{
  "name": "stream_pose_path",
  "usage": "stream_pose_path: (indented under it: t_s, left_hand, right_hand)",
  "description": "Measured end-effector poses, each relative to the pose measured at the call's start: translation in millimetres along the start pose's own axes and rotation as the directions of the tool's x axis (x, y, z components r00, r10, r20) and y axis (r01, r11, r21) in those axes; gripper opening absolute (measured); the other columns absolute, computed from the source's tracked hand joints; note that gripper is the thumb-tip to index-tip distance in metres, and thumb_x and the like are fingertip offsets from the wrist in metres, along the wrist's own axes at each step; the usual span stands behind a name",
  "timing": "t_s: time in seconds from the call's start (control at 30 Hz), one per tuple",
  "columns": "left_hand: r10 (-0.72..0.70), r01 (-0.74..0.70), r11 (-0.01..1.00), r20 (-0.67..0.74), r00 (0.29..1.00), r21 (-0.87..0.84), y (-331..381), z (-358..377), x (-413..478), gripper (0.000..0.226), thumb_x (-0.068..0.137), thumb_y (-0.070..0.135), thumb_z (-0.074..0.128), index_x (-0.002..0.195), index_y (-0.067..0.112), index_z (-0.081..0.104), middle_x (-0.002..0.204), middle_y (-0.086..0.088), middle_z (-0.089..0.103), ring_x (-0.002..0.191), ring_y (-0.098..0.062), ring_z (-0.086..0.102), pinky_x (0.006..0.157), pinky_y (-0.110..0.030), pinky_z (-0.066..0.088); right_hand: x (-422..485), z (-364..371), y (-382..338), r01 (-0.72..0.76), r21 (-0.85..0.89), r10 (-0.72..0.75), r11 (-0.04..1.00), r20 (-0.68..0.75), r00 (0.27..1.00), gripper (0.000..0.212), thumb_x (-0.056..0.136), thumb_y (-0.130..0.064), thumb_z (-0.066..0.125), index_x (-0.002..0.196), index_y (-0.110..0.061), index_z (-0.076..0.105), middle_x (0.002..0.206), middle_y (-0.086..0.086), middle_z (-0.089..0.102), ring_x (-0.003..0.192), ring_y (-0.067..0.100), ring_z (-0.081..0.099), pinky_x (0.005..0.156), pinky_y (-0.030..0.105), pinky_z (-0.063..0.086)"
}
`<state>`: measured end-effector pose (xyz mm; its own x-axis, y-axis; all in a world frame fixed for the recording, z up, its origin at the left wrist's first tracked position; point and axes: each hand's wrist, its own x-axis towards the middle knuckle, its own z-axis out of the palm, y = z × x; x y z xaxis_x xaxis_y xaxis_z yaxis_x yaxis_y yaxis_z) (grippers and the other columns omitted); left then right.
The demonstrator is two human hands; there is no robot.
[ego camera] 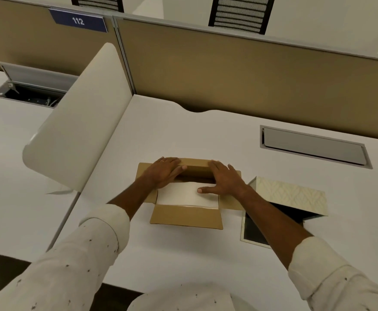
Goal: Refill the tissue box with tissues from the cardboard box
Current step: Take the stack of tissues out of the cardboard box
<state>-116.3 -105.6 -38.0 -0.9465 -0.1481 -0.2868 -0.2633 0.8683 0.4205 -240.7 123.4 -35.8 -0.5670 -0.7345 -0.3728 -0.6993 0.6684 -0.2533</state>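
**On the desk: tissues not yet moved**

At six o'clock I see the cardboard box (184,217) open, tissues (186,195) inside; my left hand (163,171) and right hand (225,179) lie flat, apart, gripping nothing. At three o'clock, the tissue box (295,198) gapes empty

One cardboard box (186,217) sits on the table (183,254) with one white stack of tissues (179,196) inside it, and one patterned tissue box (291,196) lies open beside it. Two hands are in view, the left hand (163,171) and the right hand (225,179). The table has two cable hatches, one shut (313,145) and one open (29,86), and behind the partition stand two chair backs (241,13).
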Motion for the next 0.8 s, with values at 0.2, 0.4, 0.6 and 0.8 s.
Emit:
stream_pose_path:
  t_s: [0.2,0.4,0.6,0.8]
  left_hand:
    - [0.061,-0.054,0.998,-0.211,0.976,0.035,-8,28,-5,0.048,0.105,0.044,0.03,0.139,0.016,0.051,0.138,-0.003,0.059,0.128,-0.021,0.05,0.111,-0.04,0.036]
    - [0.065,-0.056,0.998,-0.265,0.962,0.043,-9,35,-7,0.045,0.105,0.043,0.031,0.135,0.017,0.052,0.132,-0.003,0.06,0.122,-0.022,0.052,0.105,-0.041,0.04]
    - [0.107,-0.083,0.984,-0.154,0.982,0.158,-10,29,-6,0.067,0.101,0.058,0.025,0.152,0.015,0.031,0.157,-0.006,0.039,0.145,-0.023,0.033,0.124,-0.047,0.015]
    - [0.298,-0.291,0.954,-0.162,0.941,0.067,1,32,-29,0.046,0.104,0.046,0.035,0.144,0.025,0.043,0.142,0.0,0.054,0.126,-0.017,0.052,0.107,-0.036,0.046]
  right_hand:
    - [4,19,-2,-0.015,0.11,0.03,0.994,-0.133,0.991,0.098,0.078,-0.087,0.043,0.149,-0.02,0.035,0.155,0.006,0.041,0.141,0.027,0.04,0.122,0.054,0.023]
    - [3,31,-5,-0.025,0.114,0.052,0.993,-0.231,0.972,0.084,0.088,-0.079,0.037,0.144,-0.017,0.042,0.15,0.008,0.046,0.144,0.029,0.034,0.12,0.05,0.025]
    - [2,17,2,0.031,0.128,-0.006,0.991,-0.192,0.981,0.067,0.099,-0.058,0.045,0.148,-0.013,0.038,0.154,0.01,0.043,0.143,0.028,0.037,0.121,0.051,0.024]
    - [-18,12,-13,0.244,0.156,-0.164,0.957,-0.403,0.901,0.036,0.102,-0.032,0.052,0.135,-0.017,0.057,0.138,0.005,0.061,0.125,0.024,0.057,0.106,0.036,0.045]
